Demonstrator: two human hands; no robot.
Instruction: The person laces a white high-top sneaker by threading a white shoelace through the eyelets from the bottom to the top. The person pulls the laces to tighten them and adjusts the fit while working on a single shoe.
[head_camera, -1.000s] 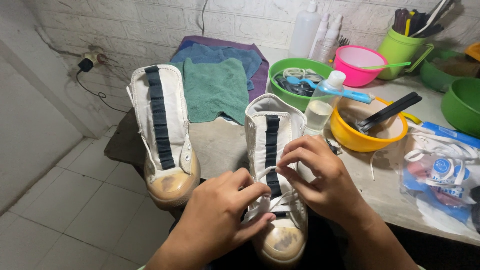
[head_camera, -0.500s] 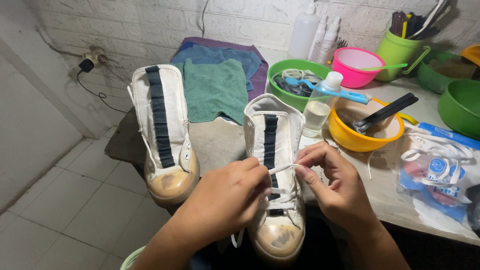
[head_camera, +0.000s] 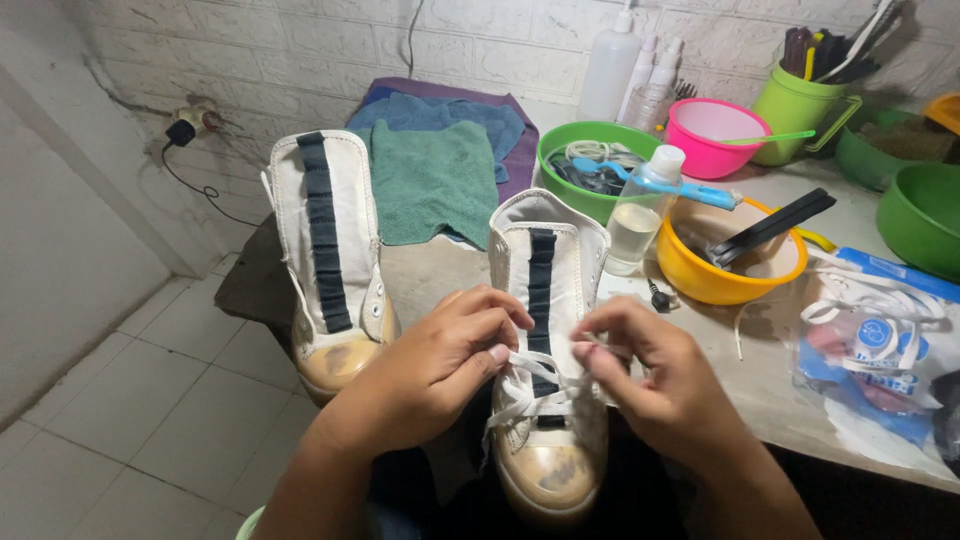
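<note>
Shoelace (head_camera: 522, 372) | pinched: left hand (head_camera: 430, 375), right hand (head_camera: 655, 385) | shoe (head_camera: 545, 350) at table edge (head_camera: 760, 400)

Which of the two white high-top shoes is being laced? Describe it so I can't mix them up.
Start from the grey worktop with the coloured bowls. Two white high-top shoes with dark tongues stand at its near edge; take the right-hand shoe, beside the yellow plastic bowl. Both hands, left hand and right hand, hold its white lace, while the left-hand shoe shows no lace.
</note>
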